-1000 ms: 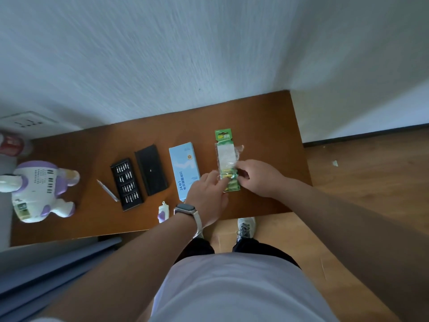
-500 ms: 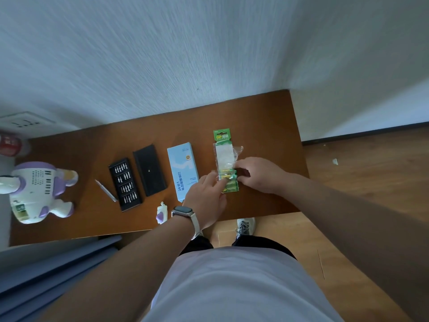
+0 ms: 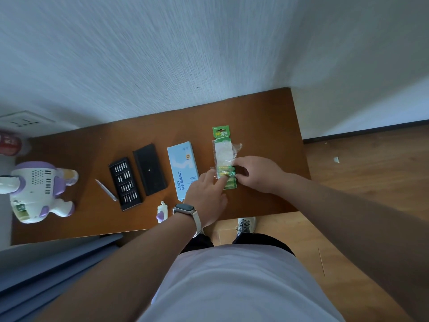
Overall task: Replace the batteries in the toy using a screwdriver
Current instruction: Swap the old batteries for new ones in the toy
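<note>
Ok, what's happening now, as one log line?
focus: battery pack | left hand: presses pack | right hand: pinches pack | toy: far left, untouched

The scene is viewed from head height, steeply downward. The table (image 3: 267, 126) is framed closely, toward 12 o'clock.

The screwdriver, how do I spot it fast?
Look at the brown table. Near its left end lies a white and purple toy, and right of it an open black tray of bits. The screwdriver is the thin silvery stick lying slanted between them, much slimmer than either.
</note>
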`<state>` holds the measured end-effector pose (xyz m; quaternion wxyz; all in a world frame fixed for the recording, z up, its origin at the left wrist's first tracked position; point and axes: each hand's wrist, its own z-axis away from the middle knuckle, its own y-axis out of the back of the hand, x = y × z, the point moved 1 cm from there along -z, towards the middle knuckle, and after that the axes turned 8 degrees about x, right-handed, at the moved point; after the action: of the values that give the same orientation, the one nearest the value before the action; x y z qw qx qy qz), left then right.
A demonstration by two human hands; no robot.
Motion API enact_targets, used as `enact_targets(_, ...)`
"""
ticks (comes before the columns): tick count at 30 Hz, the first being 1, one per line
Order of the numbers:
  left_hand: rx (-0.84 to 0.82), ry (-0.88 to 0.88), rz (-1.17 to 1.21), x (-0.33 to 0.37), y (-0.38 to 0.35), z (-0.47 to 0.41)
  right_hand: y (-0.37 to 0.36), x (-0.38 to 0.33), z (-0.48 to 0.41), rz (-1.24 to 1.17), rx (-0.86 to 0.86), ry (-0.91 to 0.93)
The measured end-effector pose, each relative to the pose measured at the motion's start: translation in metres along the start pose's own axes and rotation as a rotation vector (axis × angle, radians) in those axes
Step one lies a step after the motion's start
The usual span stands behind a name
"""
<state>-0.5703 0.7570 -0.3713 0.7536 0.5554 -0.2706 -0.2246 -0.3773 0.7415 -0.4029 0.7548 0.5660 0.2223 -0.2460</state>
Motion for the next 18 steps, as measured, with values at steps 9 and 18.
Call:
enact_targets(9, -0.023, 0.038, -0.042, 0.0078, -0.001, -0.0004, -0.0031, 0.0031, -0.0011, -0.013, -0.003, -0.024)
enact_targets(18, -0.054, 0.032, -0.038, 0.0043, -0.0021, -0.0067, -0.0027, -0.0011, -0.0044, -0.104, 0.077, -0.089)
